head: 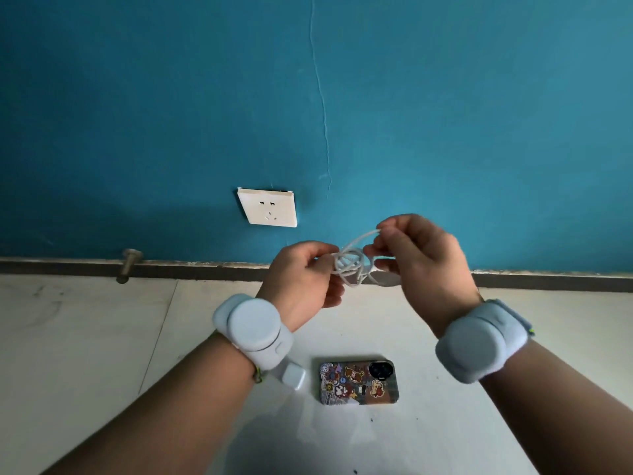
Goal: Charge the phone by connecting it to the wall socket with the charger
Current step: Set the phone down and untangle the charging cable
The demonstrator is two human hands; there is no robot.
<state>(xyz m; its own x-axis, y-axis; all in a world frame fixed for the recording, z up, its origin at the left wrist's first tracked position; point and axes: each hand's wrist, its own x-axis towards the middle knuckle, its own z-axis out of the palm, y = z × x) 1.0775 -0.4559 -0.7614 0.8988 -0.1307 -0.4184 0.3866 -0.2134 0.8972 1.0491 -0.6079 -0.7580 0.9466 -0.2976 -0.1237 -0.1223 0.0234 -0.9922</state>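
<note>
Both hands work at a coiled white cable [349, 265] held up in front of the wall: the left hand [305, 282] pinches the bundle while the right hand [418, 255] pinches a loop and draws it out. The step appears to be untangling. The phone [358, 382] lies face down on the floor, the white charger block [293, 376] just beside it; the wall socket [268, 207] stands vacant. Next likely comes freeing both cable ends.

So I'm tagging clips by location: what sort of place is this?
Likely a room indoors, at floor level: a teal painted wall with a wall socket, a dark skirting strip and pale floor tiles.
</note>
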